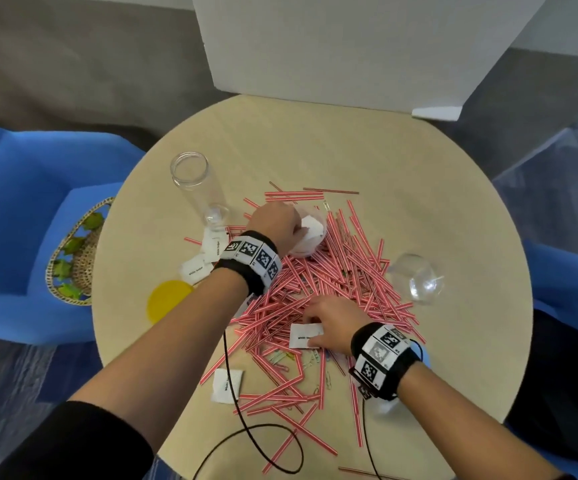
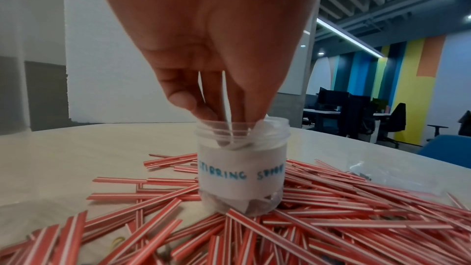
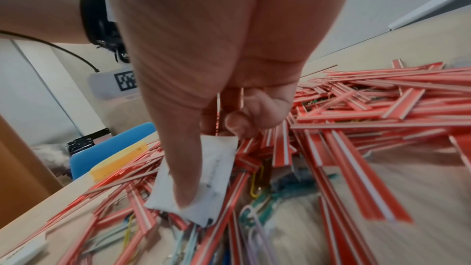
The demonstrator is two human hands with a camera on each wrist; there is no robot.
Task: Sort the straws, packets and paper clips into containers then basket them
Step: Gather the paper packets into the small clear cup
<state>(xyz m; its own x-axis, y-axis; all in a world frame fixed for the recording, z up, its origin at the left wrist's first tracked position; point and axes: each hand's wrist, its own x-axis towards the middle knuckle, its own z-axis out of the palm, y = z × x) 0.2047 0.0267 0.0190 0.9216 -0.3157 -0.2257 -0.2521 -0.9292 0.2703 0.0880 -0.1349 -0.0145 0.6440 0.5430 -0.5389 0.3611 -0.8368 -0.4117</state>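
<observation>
Red-and-white straws [image 1: 332, 271] lie heaped mid-table, with white packets and coloured paper clips [image 1: 311, 362] among them. A small clear jar [image 2: 242, 168] with a hand-lettered paper label stands in the pile, packets inside it. My left hand [image 2: 221, 116] reaches into its mouth, pinching thin white packets [image 2: 225, 104] seen edge-on; in the head view this hand [image 1: 292, 225] covers the jar [image 1: 310, 237]. My right hand [image 1: 315, 327] pinches a white packet [image 1: 303, 336] lying on the straws at the front, thumb [image 3: 183, 178] on its near end, fingers curled at the far end of the packet [image 3: 219, 188].
A tall clear container [image 1: 194, 181] stands at the back left; a second clear container [image 1: 415, 277] lies on its side at the right. A yellow lid [image 1: 168, 299] and loose packets [image 1: 211, 245] sit left. A wicker basket [image 1: 76, 251] rests on the blue chair. Cables trail across the front.
</observation>
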